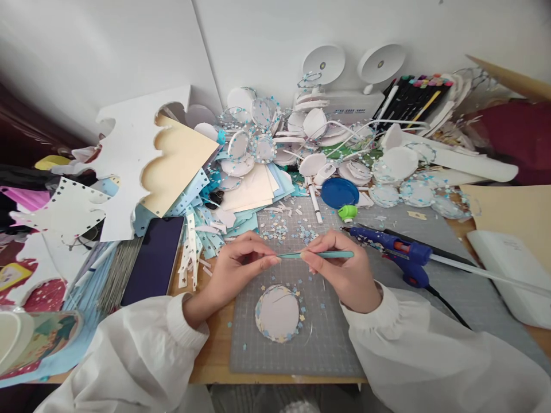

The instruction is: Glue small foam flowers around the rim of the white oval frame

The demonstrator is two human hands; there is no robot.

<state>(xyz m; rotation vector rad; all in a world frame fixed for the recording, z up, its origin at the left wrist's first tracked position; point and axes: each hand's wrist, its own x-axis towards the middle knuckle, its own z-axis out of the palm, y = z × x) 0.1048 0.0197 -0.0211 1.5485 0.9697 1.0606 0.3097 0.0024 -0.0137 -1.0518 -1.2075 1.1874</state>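
Note:
Pinched in my right hand (pixel 340 269) is a pair of teal tweezers (pixel 338 254), lying level and pointing left. My left hand (pixel 243 261) has its thumb and forefinger pressed together at the tips of the tweezers; whatever is between them is too small to make out. Below both hands, a white foam disc (pixel 278 313) lies flat on the grey cutting mat (pixel 331 344). Small blue and cream paper stars ring its edge. Loose paper stars (pixel 279 229) are scattered on the mat beyond my fingers.
A blue glue gun (pixel 404 255) with a long glue stick lies at right. At left are a dark phone (pixel 154 258) and cut foam sheets (pixel 124 160). Star-trimmed discs (pixel 252 135) pile up behind, beside a blue lid (pixel 340 193) and a white lamp (pixel 348 103).

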